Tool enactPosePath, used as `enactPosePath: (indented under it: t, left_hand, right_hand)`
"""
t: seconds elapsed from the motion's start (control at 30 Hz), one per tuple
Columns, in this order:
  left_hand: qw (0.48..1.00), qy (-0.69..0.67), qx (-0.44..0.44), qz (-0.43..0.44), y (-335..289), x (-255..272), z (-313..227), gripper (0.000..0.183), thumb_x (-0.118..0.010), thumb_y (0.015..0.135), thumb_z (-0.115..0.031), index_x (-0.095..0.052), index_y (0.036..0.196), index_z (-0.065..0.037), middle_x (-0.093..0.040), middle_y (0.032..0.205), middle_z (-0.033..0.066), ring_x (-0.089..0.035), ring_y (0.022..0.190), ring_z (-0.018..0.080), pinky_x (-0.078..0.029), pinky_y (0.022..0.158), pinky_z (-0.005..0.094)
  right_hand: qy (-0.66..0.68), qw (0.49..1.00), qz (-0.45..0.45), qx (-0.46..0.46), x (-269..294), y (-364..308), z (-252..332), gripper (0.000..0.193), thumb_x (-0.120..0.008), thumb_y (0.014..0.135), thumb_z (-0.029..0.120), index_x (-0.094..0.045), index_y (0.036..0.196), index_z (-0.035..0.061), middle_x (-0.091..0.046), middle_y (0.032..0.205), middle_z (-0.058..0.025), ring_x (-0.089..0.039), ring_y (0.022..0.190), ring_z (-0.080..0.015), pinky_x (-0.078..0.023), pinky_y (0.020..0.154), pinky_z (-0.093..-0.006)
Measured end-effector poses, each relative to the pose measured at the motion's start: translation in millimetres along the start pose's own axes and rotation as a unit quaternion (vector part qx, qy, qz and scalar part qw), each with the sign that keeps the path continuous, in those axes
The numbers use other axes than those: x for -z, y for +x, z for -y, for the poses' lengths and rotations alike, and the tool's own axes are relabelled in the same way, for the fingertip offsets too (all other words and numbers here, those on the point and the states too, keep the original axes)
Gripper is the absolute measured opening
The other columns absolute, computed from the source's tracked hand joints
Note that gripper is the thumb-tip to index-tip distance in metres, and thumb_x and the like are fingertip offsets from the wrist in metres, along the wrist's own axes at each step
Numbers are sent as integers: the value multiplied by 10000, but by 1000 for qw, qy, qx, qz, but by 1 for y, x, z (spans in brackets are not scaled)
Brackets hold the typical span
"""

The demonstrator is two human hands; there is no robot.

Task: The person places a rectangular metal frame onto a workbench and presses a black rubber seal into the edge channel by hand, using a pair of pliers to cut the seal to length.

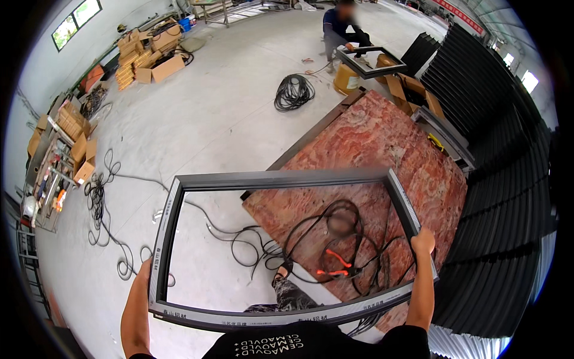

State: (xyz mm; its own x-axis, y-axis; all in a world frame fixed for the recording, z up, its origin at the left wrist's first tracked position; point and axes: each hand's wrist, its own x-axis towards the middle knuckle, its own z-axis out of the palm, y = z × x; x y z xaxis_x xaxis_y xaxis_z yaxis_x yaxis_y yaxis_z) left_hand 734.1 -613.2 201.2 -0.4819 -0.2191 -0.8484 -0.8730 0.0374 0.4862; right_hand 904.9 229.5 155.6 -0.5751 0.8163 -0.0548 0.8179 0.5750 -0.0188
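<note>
gripping the dark frame (281, 179) at both ends with left hand (145, 270) and right hand (423, 241), hold it level, clear of cables (342, 202) below them

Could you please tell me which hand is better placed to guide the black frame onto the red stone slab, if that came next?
Probably the right hand: it holds the right side of the black frame, which appears over the red stone slab. The left hand grips the opposite side, over grey floor.
</note>
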Motion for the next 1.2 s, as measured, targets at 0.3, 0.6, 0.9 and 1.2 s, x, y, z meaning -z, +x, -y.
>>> enactPosePath:
  t: [0.3, 0.6, 0.9, 1.2]
  left_hand:
    - [992, 84, -97, 13, 90, -198, -143, 234, -616, 868, -212, -694, 803, -1, -652, 672, 138, -631, 538, 243, -530, 527, 412]
    - [918, 272, -259, 129, 247, -399, -305, 368, -428, 978, -254, -576, 1198, 3, -663, 974, 175, -658, 797, 299, -529, 682, 450]
    - [773, 441, -441, 119, 246, -615, -382, 362, -485, 929, -271, -650, 1063, 22, -654, 1088, 269, -643, 1009, 393, -511, 825, 465]
    - [654, 483, -500, 298, 387, -538, -389, 368, -415, 954, -322, -567, 1021, 6, -615, 1092, 264, -560, 1041, 451, -445, 856, 523]
  right_hand:
    - [88, 977, -59, -183, -15, 82, -52, 457, -603, 707, 111, -592, 1154, 15, -646, 1086, -256, -615, 1031, -426, -489, 894, -485]
    - [218, 952, -199, 80, 15, 35, 91, 221, -625, 763, 67, -652, 973, 7, -646, 1060, -181, -575, 1041, -374, -453, 927, -440]
    - [396, 902, -163, -65, 5, -66, 266, 146, -606, 785, 4, -681, 911, -3, -674, 937, -139, -661, 795, -252, -533, 702, -339]
    - [239, 953, -182, -46, -60, 95, 536, 292, -643, 862, 210, -657, 1073, 8, -622, 1166, -172, -548, 1118, -357, -438, 972, -425]
